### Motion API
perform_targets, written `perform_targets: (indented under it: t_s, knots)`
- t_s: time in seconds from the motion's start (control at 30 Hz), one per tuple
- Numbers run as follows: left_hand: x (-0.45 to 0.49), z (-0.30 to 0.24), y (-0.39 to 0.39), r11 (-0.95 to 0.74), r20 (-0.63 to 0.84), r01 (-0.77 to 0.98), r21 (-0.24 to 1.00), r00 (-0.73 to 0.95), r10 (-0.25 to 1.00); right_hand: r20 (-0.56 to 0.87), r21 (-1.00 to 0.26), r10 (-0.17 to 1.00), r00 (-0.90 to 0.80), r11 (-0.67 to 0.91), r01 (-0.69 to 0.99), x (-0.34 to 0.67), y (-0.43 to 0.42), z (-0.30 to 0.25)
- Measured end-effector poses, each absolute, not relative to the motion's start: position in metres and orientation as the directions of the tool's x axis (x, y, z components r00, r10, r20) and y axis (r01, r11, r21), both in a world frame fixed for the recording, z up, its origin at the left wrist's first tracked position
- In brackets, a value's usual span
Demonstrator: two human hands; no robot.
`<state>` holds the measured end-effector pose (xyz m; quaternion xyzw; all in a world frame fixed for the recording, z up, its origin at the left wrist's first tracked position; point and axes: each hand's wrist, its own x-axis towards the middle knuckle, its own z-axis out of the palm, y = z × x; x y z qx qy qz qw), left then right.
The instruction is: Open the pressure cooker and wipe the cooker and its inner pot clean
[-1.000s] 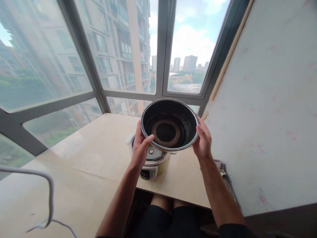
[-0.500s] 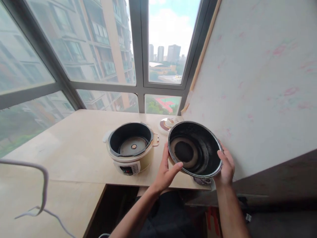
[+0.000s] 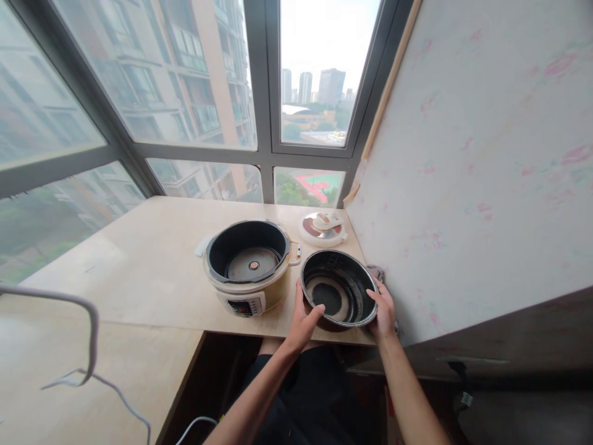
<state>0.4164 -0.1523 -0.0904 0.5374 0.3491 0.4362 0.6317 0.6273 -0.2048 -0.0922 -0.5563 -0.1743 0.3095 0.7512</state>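
Observation:
Between my two hands is a black inner pot (image 3: 359, 281), its mouth facing up and tilted slightly toward me. My left hand (image 3: 303, 318) grips its left side, the thumb over the rim. On the opposite side my right hand (image 3: 383, 309) clasps the rim and outer wall. Whether the pot's base touches the counter cannot be made out. To its left stands the cream electric pressure cooker (image 3: 273, 296), lidless, with a round metal disc showing at the bottom. Behind the pot lies the cooker's lid (image 3: 323, 230), handle up.
A crumpled cloth (image 3: 377, 272) lies behind the pot's right side, by the papered wall (image 3: 463, 185). The wooden counter (image 3: 139, 259) runs along the windows and ends at a front edge near my lap. A white cable (image 3: 95, 334) loops at the left.
Both hands have lowered the inner pot and drawn it left, nearer the cooker. It is tilted less, and the lid and cloth behind it show more fully.

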Motion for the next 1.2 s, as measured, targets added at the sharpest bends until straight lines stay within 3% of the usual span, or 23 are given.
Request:
perform_targets:
  t_s: [0.43, 0.67, 0.97, 1.2]
  knots:
    - [0.42, -0.112, -0.149, 0.071, -0.007, -0.154, 0.986, 0.381, 0.924, -0.157, -0.943, 0.633, 0.758, 0.133, -0.306, 0.638, -0.198, -0.111]
    - [0.418, -0.113, -0.141, 0.088, -0.022, -0.166, 0.982, 0.364, 0.931, -0.098, -0.971, 0.618, 0.78, 0.114, -0.212, 0.641, -0.188, -0.119]
    - [0.416, -0.125, -0.139, 0.133, -0.071, -0.137, 0.982, 0.385, 0.92, -0.14, -0.956, 0.615, 0.776, 0.121, -0.268, 0.639, -0.184, -0.116]
    - [0.419, -0.127, -0.14, 0.064, -0.018, -0.121, 0.991, 0.348, 0.937, -0.106, -0.978, 0.614, 0.782, 0.078, -0.194, 0.648, -0.181, -0.128]
